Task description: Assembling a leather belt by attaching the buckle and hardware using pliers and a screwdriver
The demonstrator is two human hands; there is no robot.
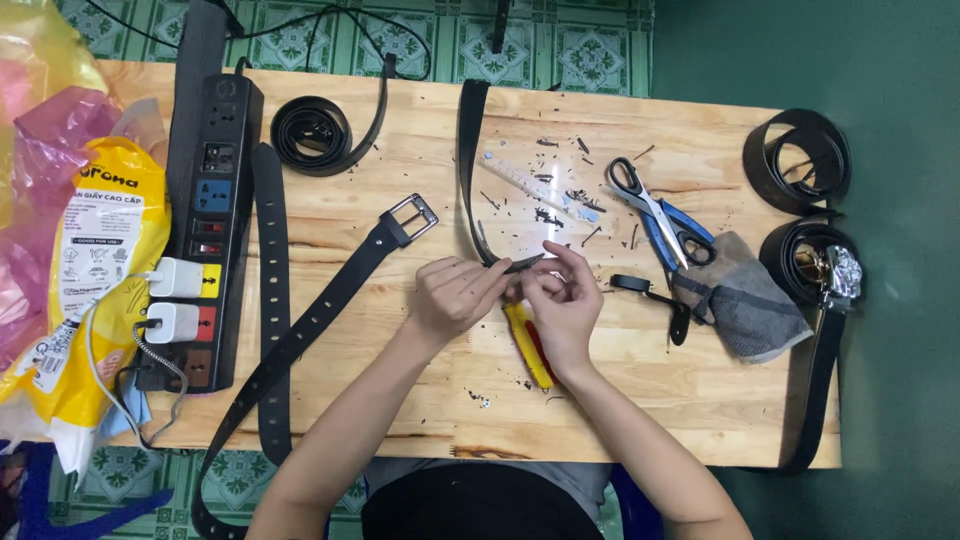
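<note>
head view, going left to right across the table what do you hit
yellow bag → power strip → belt with a metal buckle → left hand → right hand, both on a belt end → scissors → grey cloth → coiled belts

Both hands (510, 295) pinching a black belt end (505, 265) over the wooden table (400, 380).

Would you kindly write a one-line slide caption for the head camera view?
Both hands, left hand and right hand, pinch a black belt's end over a wooden table, scissors nearby.
</note>
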